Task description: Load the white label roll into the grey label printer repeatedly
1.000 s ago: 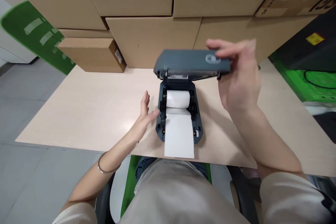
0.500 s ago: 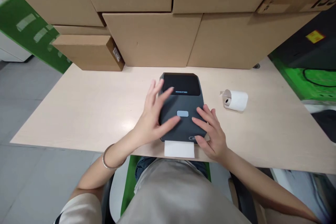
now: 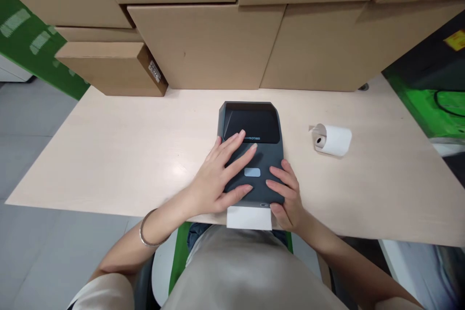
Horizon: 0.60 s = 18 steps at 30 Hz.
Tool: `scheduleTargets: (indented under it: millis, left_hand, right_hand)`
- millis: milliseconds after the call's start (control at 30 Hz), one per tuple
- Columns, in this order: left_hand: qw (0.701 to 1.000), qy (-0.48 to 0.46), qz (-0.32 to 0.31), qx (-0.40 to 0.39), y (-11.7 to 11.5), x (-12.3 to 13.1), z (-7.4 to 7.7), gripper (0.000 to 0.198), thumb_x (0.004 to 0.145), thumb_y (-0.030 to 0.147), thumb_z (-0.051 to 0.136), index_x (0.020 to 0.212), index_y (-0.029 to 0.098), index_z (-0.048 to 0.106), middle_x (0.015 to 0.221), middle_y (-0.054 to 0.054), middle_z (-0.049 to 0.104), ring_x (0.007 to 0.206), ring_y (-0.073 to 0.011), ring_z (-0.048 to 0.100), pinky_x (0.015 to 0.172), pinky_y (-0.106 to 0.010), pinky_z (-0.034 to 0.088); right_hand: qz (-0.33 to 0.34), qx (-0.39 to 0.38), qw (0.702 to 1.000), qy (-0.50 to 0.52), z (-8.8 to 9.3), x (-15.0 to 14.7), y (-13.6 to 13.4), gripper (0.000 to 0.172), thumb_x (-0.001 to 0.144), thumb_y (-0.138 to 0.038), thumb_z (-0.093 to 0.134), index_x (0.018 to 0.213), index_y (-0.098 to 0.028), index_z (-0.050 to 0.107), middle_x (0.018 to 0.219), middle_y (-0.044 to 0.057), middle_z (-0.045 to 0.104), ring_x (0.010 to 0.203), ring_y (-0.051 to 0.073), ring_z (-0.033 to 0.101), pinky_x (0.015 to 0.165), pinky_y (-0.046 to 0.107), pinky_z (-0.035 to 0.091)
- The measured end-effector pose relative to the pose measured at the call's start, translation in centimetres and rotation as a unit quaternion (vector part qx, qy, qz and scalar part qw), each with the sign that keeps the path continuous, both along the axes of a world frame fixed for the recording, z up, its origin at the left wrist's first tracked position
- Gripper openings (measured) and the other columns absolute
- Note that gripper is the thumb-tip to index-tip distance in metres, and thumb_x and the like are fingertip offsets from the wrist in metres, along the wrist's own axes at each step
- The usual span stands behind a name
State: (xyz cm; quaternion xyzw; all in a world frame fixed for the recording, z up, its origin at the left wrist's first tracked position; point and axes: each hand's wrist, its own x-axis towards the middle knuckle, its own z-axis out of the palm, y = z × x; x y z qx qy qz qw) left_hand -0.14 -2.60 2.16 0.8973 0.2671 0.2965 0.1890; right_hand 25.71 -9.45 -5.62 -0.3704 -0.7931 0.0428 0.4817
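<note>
Dark-grey, boxy plastic printer [image 3: 263,156] sits on the pale wood-grain worktop [image 3: 109,155], long axis running fore-and-aft; the left hand [image 3: 214,179] spreads open fingers across its top, the right hand [image 3: 291,199] rests parted, loosely curved fingers along its right edge.

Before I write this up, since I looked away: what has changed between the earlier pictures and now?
The printer lid has swung down from raised to shut. The right hand let go of the lid's raised edge and moved down to the front right corner; the left hand moved in from the left onto the lid. The paper strip still sticks out in front, and the flat cardboard box stays put.
</note>
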Motion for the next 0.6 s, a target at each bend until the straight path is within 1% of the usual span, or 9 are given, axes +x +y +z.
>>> scheduleTargets:
  millis: [67,133,233,300,400,467,500,567,600]
  left_hand:
    - [1.0,-0.004,0.002,0.008,0.0,0.0,0.0,0.078,0.11,0.048,0.056,0.177,0.034,0.019,0.186,-0.013,0.015,0.171,-0.0412,0.026,0.137,-0.069,0.023]
    - [1.0,-0.012,0.008,0.01,-0.1,0.1,-0.3,0.077,0.109,0.048,0.057,0.176,0.034,0.022,0.186,-0.013,0.018,0.172,-0.0411,0.024,0.137,-0.069,0.023]
    - [0.998,-0.055,0.015,0.021,-0.2,0.3,-1.1,0.074,0.11,0.046,0.056,0.176,0.031,0.025,0.181,-0.014,0.035,0.173,-0.0376,0.021,0.139,-0.067,0.02]
    - [0.995,-0.093,0.006,0.033,-0.3,0.3,-1.8,0.075,0.109,0.04,0.056,0.176,0.03,0.024,0.171,-0.012,0.051,0.172,-0.0328,0.026,0.14,-0.063,0.019]
    - [0.989,-0.133,-0.017,0.067,-0.2,0.3,-2.7,0.078,0.106,0.033,0.059,0.175,0.032,0.023,0.15,-0.007,0.072,0.166,-0.026,0.042,0.141,-0.056,0.025]
    - [0.984,-0.144,-0.024,0.102,-0.1,0.2,-3.1,0.078,0.104,0.036,0.061,0.174,0.031,0.026,0.137,-0.005,0.079,0.16,-0.0243,0.051,0.139,-0.053,0.03]
    - [0.982,-0.144,-0.025,0.122,0.0,0.1,-3.2,0.079,0.103,0.039,0.062,0.174,0.029,0.027,0.133,-0.005,0.081,0.158,-0.0239,0.053,0.139,-0.051,0.032]
    - [0.977,-0.132,-0.021,0.165,-0.1,0.1,-3.1,0.081,0.101,0.041,0.064,0.173,0.026,0.031,0.127,-0.003,0.083,0.157,-0.0232,0.054,0.139,-0.047,0.032]
    - [0.975,-0.124,-0.013,0.185,-0.2,0.2,-2.8,0.081,0.099,0.039,0.065,0.173,0.025,0.034,0.125,-0.003,0.084,0.157,-0.0229,0.055,0.14,-0.045,0.03]
  right_hand:
    - [-0.001,-0.001,1.0,0.005,-0.1,-0.1,0.0,0.061,0.103,-0.03,0.047,0.163,-0.035,0.046,0.153,0.007,0.063,0.161,0.032,0.046,0.123,0.065,0.053]
    - [0.003,0.004,1.0,0.001,-0.1,-0.1,0.1,0.06,0.102,-0.029,0.048,0.162,-0.033,0.047,0.154,0.008,0.062,0.162,0.031,0.045,0.124,0.063,0.053]
    - [0.008,0.013,1.0,0.002,0.0,0.0,0.3,0.059,0.103,-0.031,0.049,0.162,-0.033,0.048,0.154,0.009,0.062,0.159,0.033,0.048,0.122,0.064,0.055]
    - [0.007,0.007,1.0,0.004,0.2,0.1,0.3,0.06,0.102,-0.032,0.052,0.162,-0.035,0.048,0.155,0.008,0.063,0.157,0.035,0.051,0.119,0.065,0.057]
    - [0.011,0.002,1.0,-0.009,1.1,0.4,0.3,0.071,0.098,-0.036,0.063,0.166,-0.033,0.044,0.154,0.009,0.065,0.152,0.037,0.056,0.114,0.065,0.059]
    - [-0.007,0.014,0.999,-0.032,1.9,0.4,0.4,0.076,0.096,-0.045,0.066,0.168,-0.032,0.042,0.15,0.011,0.068,0.146,0.038,0.062,0.111,0.064,0.061]
    - [-0.02,0.022,0.998,-0.051,2.4,0.4,0.5,0.077,0.097,-0.05,0.066,0.167,-0.031,0.043,0.149,0.011,0.069,0.143,0.038,0.064,0.11,0.064,0.061]
    - [-0.031,0.035,0.994,-0.1,3.4,0.4,0.9,0.075,0.098,-0.058,0.064,0.165,-0.031,0.046,0.147,0.011,0.071,0.14,0.037,0.066,0.113,0.062,0.058]
    - [-0.025,0.042,0.991,-0.124,3.8,0.5,1.1,0.074,0.099,-0.06,0.063,0.164,-0.029,0.047,0.145,0.012,0.072,0.14,0.036,0.066,0.116,0.061,0.057]
